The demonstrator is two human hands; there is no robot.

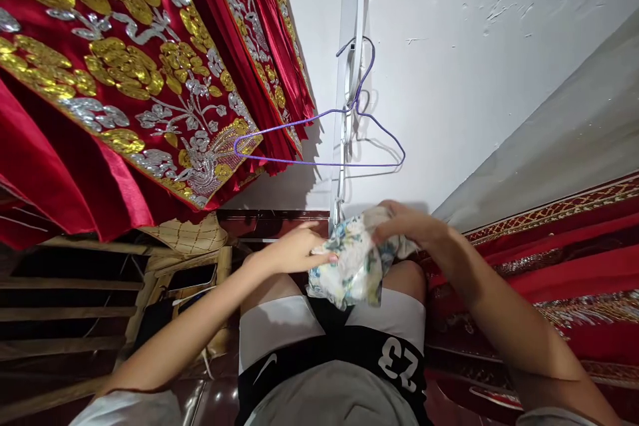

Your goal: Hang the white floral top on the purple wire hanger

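A white cloth [344, 266] with a blue, green and yellow floral print hangs bunched over my lap. At its left edge, my left hand [299, 249] grips it with the thumb on top, the other fingers partly hidden behind. My right hand [397, 221] is closed on the upper right part, slightly blurred, with some of the fabric spilling past it. Whether the cloth is a garment cannot be made out from these folds. Above both hands a purple wire hanger [319, 164] hangs bare from a white upright rail [352, 66].
Red satin drapery with gold and silver sequins [194, 140] hangs at the upper left. A wooden slatted seat [70, 313] stands at the left. Red trimmed fabric [574, 279] lies along the right, below a grey sheet [559, 126]. A white wall [449, 66] is ahead.
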